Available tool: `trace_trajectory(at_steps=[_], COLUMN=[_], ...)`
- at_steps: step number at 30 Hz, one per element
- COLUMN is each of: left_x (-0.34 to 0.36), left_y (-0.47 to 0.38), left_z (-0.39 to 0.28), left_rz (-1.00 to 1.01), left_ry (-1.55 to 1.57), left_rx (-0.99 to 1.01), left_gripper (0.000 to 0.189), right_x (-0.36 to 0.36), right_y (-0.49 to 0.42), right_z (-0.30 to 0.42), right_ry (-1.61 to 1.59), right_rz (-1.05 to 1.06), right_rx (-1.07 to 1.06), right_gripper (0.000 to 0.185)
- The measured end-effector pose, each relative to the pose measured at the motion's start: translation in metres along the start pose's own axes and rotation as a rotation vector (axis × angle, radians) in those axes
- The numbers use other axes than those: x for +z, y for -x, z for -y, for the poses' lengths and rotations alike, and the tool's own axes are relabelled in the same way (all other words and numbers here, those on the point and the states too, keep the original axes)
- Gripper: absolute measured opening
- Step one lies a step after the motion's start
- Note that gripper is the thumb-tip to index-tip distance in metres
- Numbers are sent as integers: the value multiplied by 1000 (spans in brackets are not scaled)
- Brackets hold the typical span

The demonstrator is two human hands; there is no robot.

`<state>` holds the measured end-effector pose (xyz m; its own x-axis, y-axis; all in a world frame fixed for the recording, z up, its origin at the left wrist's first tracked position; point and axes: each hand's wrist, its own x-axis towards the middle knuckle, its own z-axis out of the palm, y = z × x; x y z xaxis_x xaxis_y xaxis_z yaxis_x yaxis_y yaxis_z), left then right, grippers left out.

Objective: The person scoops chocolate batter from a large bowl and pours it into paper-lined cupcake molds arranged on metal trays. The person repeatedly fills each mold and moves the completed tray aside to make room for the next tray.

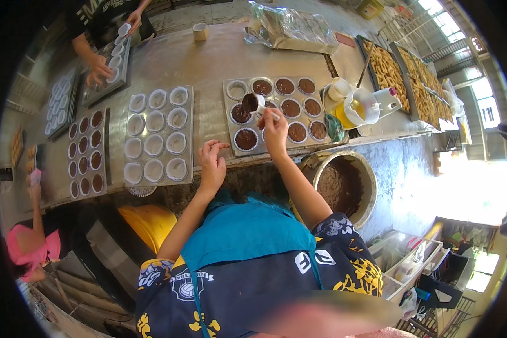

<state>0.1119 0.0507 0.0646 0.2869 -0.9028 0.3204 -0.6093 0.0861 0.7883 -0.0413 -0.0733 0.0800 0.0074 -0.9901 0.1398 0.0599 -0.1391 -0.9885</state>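
My right hand (273, 131) grips the handle of a white scoop (260, 102) coated with dark batter. The scoop is tilted over a paper-lined cup (240, 114) in the left column of a metal muffin tray (253, 153). Most visible cups there hold chocolate-brown batter; the top left liner (236, 89) has none. My left hand (213, 162) rests near the table's front edge, left of that tray, fingers loosely spread and holding nothing. Farther left lies a second muffin tray (159, 141) with white paper liners without batter. A large bucket of brown batter (342, 186) stands below the table's edge, right of my right forearm.
A filled muffin tray (85, 152) lies at left. Across the table, a co-worker's hands (98, 69) handle liners; another person (34, 249) is at far left. A pitcher with yellow liquid (359, 107), a green cloth (334, 127) and trays of baked pieces (384, 69) are right.
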Motion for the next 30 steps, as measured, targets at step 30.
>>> trace_trajectory(at_steps=[30], left_x=[204], left_y=[82], left_z=[-91], left_rz=[1092], left_ry=[360], left_rx=[-214], left_gripper=[40], right_x=[-357], right_y=[116], right_z=[-70], right_ry=[241], right_rz=[-319], right_rx=[570], right_gripper=[22])
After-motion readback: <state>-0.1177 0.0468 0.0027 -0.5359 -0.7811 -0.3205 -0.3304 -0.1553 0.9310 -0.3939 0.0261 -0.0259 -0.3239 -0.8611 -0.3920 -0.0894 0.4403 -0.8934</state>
